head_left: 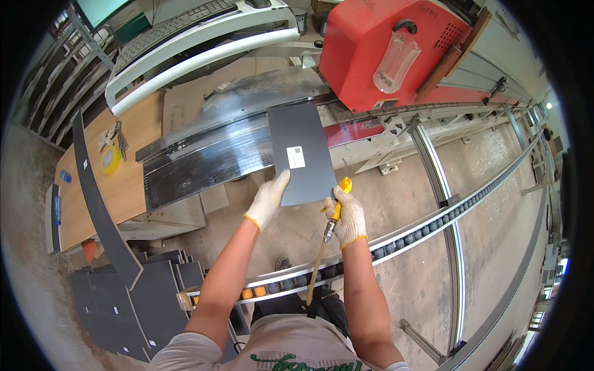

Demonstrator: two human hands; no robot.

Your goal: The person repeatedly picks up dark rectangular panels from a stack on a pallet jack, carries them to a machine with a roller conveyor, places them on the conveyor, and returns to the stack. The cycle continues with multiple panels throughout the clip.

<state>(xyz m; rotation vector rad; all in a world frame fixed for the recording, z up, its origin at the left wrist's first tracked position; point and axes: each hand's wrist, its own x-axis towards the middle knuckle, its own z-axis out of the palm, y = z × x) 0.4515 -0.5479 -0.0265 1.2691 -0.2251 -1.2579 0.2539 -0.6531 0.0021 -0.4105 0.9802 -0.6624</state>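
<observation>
A dark grey rectangular panel [303, 179] with a white label [296, 157] lies with its far part over the shiny metal machine bed [210, 154]. Its near end sticks out toward me. My left hand [268, 199], in a white knitted glove, grips the panel's left edge near the close corner. In my gloved right hand [350, 217] is a yellow air blow gun [344, 188], its nozzle pointing away from me. A pale hose [318, 272] runs from the gun down toward my waist. The right fingers are beside the panel's near right corner; whether they also pinch it I cannot tell.
A red machine housing [365, 55] stands beyond the bed. A roller conveyor rail [396, 247] crosses close before me. At left are a wooden table [124, 191] with yellow tape [111, 159], a long dark strip [93, 191] and stacked dark panels [111, 309]. A keyboard [176, 28] sits upper left.
</observation>
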